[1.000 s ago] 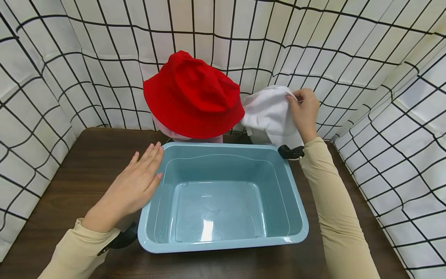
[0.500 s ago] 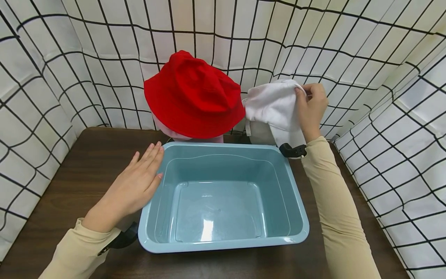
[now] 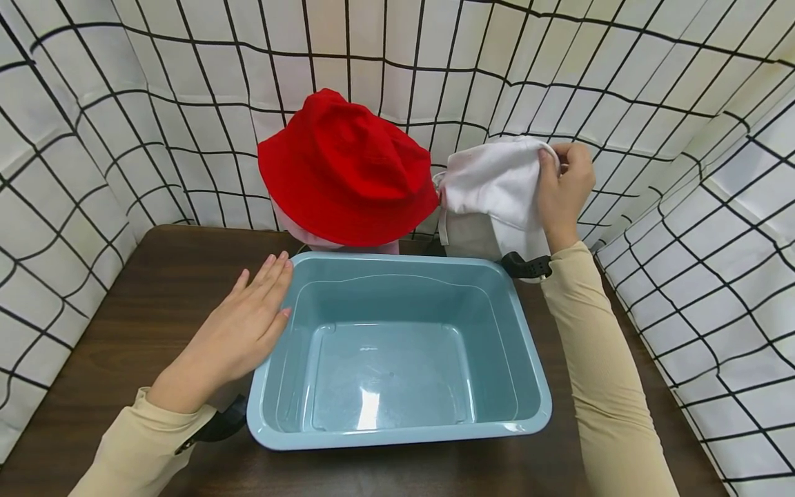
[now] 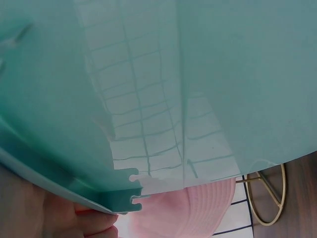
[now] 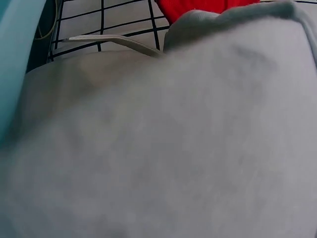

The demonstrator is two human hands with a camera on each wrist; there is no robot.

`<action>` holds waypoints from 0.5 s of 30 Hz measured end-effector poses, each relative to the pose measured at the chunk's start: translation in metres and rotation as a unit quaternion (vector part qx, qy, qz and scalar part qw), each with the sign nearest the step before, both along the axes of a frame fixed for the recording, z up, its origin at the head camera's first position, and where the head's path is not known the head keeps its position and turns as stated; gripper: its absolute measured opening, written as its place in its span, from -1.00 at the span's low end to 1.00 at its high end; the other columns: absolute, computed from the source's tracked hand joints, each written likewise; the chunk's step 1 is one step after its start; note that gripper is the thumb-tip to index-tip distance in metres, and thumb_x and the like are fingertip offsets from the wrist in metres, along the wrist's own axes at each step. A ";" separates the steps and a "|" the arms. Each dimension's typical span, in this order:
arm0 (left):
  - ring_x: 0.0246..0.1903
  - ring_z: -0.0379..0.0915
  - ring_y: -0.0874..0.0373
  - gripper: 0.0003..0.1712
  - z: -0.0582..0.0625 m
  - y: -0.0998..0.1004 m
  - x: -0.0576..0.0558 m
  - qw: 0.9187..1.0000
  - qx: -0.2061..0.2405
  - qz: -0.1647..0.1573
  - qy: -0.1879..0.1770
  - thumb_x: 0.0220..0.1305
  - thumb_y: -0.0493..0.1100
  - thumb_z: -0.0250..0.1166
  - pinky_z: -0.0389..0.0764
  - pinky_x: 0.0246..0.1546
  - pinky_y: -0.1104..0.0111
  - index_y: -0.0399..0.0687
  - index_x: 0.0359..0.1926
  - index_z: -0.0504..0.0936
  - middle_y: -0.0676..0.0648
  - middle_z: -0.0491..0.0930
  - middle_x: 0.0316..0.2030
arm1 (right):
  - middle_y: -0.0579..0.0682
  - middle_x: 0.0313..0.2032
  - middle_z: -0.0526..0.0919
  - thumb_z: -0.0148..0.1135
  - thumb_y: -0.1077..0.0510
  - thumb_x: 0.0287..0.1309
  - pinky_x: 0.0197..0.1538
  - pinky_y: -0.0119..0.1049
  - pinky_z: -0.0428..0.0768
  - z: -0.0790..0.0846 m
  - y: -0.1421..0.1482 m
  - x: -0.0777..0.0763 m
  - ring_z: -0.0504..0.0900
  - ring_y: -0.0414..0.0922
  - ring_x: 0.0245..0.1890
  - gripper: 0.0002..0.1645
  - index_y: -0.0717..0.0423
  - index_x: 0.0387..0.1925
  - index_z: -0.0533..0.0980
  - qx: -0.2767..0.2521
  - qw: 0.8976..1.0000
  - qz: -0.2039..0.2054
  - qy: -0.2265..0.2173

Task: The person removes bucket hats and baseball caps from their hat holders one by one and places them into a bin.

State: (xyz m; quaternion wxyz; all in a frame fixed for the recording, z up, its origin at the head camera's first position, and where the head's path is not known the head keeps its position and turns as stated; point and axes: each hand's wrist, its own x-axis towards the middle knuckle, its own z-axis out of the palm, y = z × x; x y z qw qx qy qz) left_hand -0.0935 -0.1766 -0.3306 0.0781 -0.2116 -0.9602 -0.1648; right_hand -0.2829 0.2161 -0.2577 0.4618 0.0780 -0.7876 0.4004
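Note:
My right hand (image 3: 566, 193) pinches the upper right edge of a white cap (image 3: 493, 183) behind the basin's far right corner. Pale grey fabric (image 3: 468, 233) shows beneath the cap. In the right wrist view the white cap's cloth (image 5: 188, 139) fills most of the frame, with a thin strap (image 5: 116, 40) sticking out at its upper left. My left hand (image 3: 239, 328) lies with straight fingers along the left rim of a light blue plastic basin (image 3: 397, 437). The left wrist view looks at the basin's glossy outer wall (image 4: 237, 89), with some fingers (image 4: 96, 223) at its edge.
Behind the basin a red bucket hat (image 3: 348, 172) sits over a pink hat (image 4: 183, 213). A gold wire stand (image 4: 270, 198) shows near the pink hat. White curtains with black grid lines (image 3: 385, 41) surround the dark wooden table (image 3: 180, 276).
My right hand has moved a little right and up, drawing the white cap's edge with it and uncovering more grey fabric. The left hand and basin stay put.

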 end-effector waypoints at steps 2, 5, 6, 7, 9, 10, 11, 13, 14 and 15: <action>0.38 -0.14 -0.25 -0.25 0.000 0.000 0.000 1.000 0.001 0.000 -0.001 0.31 -0.12 0.06 -0.06 0.30 -0.16 -0.44 0.38 0.05 -0.35 0.02 0.38 | -0.17 -0.36 0.44 0.15 0.22 0.25 -0.20 -0.51 0.40 0.000 0.000 -0.001 0.34 -0.43 -0.32 -0.75 0.42 -0.29 0.51 -0.015 1.000 -0.002 -0.004; 0.39 -0.16 -0.24 -0.25 0.000 0.000 0.000 1.000 0.002 0.000 -0.006 0.32 -0.12 0.05 -0.08 0.30 -0.16 -0.43 0.38 0.04 -0.35 0.01 0.39 | -0.29 -0.37 0.37 0.15 0.25 0.25 -0.16 -0.51 0.41 -0.001 0.001 -0.002 0.35 -0.42 -0.30 -0.79 0.41 -0.30 0.50 -0.046 0.999 -0.008 -0.005; 0.39 -0.16 -0.24 -0.25 0.000 0.000 0.000 1.000 0.003 0.000 -0.007 0.32 -0.12 0.05 -0.08 0.30 -0.15 -0.43 0.38 0.04 -0.34 0.00 0.39 | -0.32 -0.38 0.35 0.15 0.26 0.24 -0.15 -0.51 0.41 -0.002 0.001 -0.002 0.35 -0.41 -0.30 -0.81 0.40 -0.31 0.50 -0.056 0.998 -0.010 -0.008; 0.39 -0.16 -0.23 -0.25 0.000 0.000 0.000 1.000 0.002 0.000 -0.008 0.32 -0.12 0.05 -0.08 0.30 -0.15 -0.43 0.39 0.03 -0.34 0.00 0.39 | -0.32 -0.38 0.34 0.14 0.27 0.24 -0.15 -0.50 0.41 -0.003 0.002 -0.002 0.35 -0.41 -0.31 -0.81 0.42 -0.31 0.49 -0.060 0.998 -0.012 -0.009; 0.39 -0.17 -0.23 -0.25 0.000 0.000 0.000 1.000 0.002 0.001 -0.009 0.32 -0.11 0.05 -0.08 0.30 -0.16 -0.42 0.39 0.03 -0.34 0.00 0.39 | -0.32 -0.38 0.33 0.13 0.27 0.25 -0.15 -0.50 0.40 -0.007 0.004 -0.002 0.35 -0.40 -0.30 -0.82 0.41 -0.31 0.48 -0.062 0.998 -0.011 -0.024; 0.39 -0.17 -0.23 -0.25 0.000 0.000 0.000 1.000 0.002 0.001 -0.009 0.32 -0.11 0.05 -0.08 0.30 -0.16 -0.42 0.39 0.03 -0.34 0.00 0.39 | -0.30 -0.38 0.33 0.11 0.27 0.26 -0.16 -0.50 0.39 -0.009 0.005 -0.002 0.35 -0.39 -0.30 -0.82 0.39 -0.30 0.47 -0.059 0.998 -0.009 -0.037; 0.39 -0.17 -0.23 -0.25 0.000 0.000 0.000 1.000 0.001 0.001 -0.009 0.32 -0.11 0.06 -0.07 0.30 -0.16 -0.42 0.39 0.03 -0.34 0.00 0.39 | -0.29 -0.37 0.34 0.10 0.25 0.27 -0.17 -0.50 0.37 -0.011 0.006 -0.001 0.35 -0.39 -0.31 -0.83 0.35 -0.30 0.47 -0.057 0.997 -0.006 -0.053; 0.39 -0.16 -0.24 -0.25 0.000 0.000 0.000 1.000 -0.001 0.002 -0.008 0.32 -0.11 0.06 -0.06 0.29 -0.17 -0.43 0.38 0.04 -0.35 0.01 0.39 | -0.24 -0.35 0.37 0.06 0.22 0.30 -0.19 -0.49 0.35 -0.014 0.008 0.000 0.36 -0.36 -0.30 -0.87 0.24 -0.29 0.45 -0.047 0.995 0.005 -0.084; 0.39 -0.16 -0.24 -0.25 0.000 0.000 0.000 1.000 -0.001 0.002 -0.008 0.31 -0.12 0.06 -0.07 0.29 -0.17 -0.43 0.38 0.04 -0.35 0.01 0.38 | -0.21 -0.34 0.38 0.04 0.21 0.31 -0.19 -0.48 0.34 -0.016 0.009 0.001 0.36 -0.33 -0.29 -0.90 0.18 -0.29 0.43 -0.045 0.994 0.013 -0.101; 0.39 -0.16 -0.24 -0.25 0.000 0.000 0.000 1.000 -0.001 0.003 -0.008 0.31 -0.12 0.06 -0.07 0.29 -0.17 -0.43 0.38 0.04 -0.35 0.01 0.38 | -0.18 -0.33 0.39 0.02 0.19 0.33 -0.20 -0.47 0.33 -0.017 0.010 0.001 0.37 -0.31 -0.28 -0.94 0.10 -0.28 0.40 -0.043 0.992 0.022 -0.119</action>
